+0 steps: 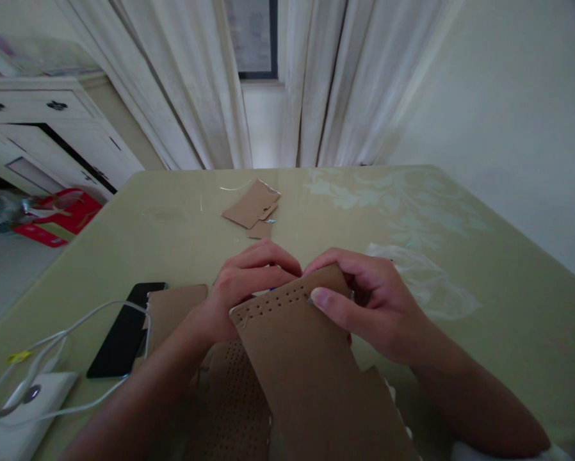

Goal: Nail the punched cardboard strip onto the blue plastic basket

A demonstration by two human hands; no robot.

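Pinching cardboard (pixel 301 365) thumb-on-top, the right hand (pixel 378 299) faces the curled left hand (pixel 237 291), whose hold is hidden.

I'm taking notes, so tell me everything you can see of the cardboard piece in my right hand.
The cardboard piece is flat and brown, with rows of small holes along its upper edge and a step in its right side. It slants, that edge higher at the right; the lower end runs out of view. The right hand grips it near the upper right corner, thumb on its face beside a tiny grey object. The left hand is at the upper edge; any contact is hidden.
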